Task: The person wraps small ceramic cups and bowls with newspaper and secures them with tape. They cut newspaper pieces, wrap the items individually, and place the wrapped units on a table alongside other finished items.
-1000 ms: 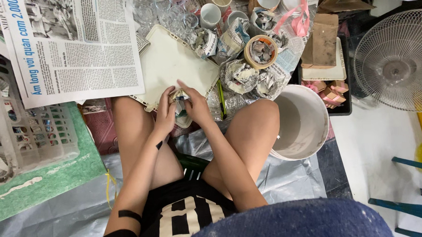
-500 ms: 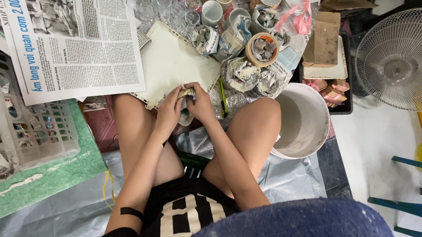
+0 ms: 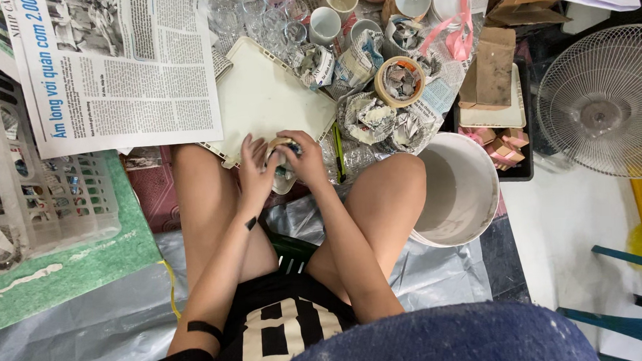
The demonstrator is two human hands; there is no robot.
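Hands: left hand [image 3: 254,172] and right hand [image 3: 306,159] meet over the knees, both curled closed around one small paper-wrapped cup [image 3: 282,160]; the fingers hide most of it.
Cup's place: just off the near edge of the white tray [image 3: 267,96], above the gap between the two bare knees, its lower end showing below the fingers.
Ahead of the hands: the tray lies flat on the floor, bare on top, touching a crowd of newspaper-wrapped bundles [image 3: 365,117] on its right side.
Tape: a roll of tan tape [image 3: 400,82] sits on those bundles, crumpled paper stuffed in its middle.
Further off: unwrapped mugs [image 3: 325,23] and clear glasses [image 3: 256,14] stand packed together beyond the tray.
Left: an open newspaper [image 3: 114,67] is spread over a pale plastic crate [image 3: 48,207], which rests on a green board [image 3: 72,271].
Right: a white bucket [image 3: 458,189] stands against the right knee; cardboard pieces [image 3: 493,68] lie beyond it, and a white fan [image 3: 606,103] lies face up, well apart.
Between knee and tray: a green pen-like stick [image 3: 339,151] lies just beside the right hand.
Underfoot: grey plastic sheeting [image 3: 90,342] covers the floor around the legs.
In the way: the wrapped bundles crowd the tray's right edge, and the bucket closes in the right side.
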